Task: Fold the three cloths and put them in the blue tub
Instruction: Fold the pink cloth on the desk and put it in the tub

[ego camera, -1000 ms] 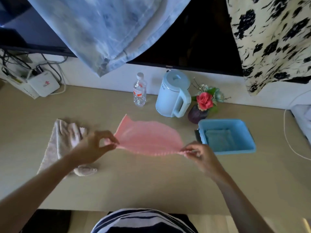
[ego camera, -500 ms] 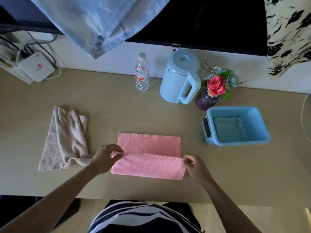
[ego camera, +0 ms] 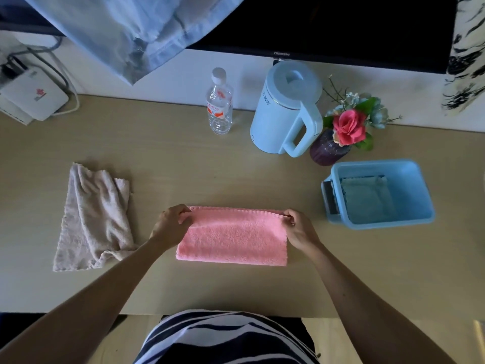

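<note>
A pink cloth [ego camera: 233, 237] lies folded in half on the desk, its fold toward me and its two edges together at the far side. My left hand [ego camera: 170, 225] pinches its far left corner. My right hand [ego camera: 299, 228] pinches its far right corner. A crumpled beige cloth [ego camera: 91, 219] lies unfolded on the desk to the left. The blue tub [ego camera: 417, 190] stands at the right. A folded blue-grey cloth [ego camera: 367, 199] lies flat inside it.
Along the back of the desk stand a water bottle [ego camera: 220, 103], a pale blue kettle [ego camera: 286, 111] and a dark vase with a red rose [ego camera: 338, 137]. A white router [ego camera: 34, 97] sits at the far left. Garments hang above, in front of a dark screen.
The pink cloth was held up in the air, then laid on the desk. Both hands then carried its near edge over onto the far edge, folding it in half.
</note>
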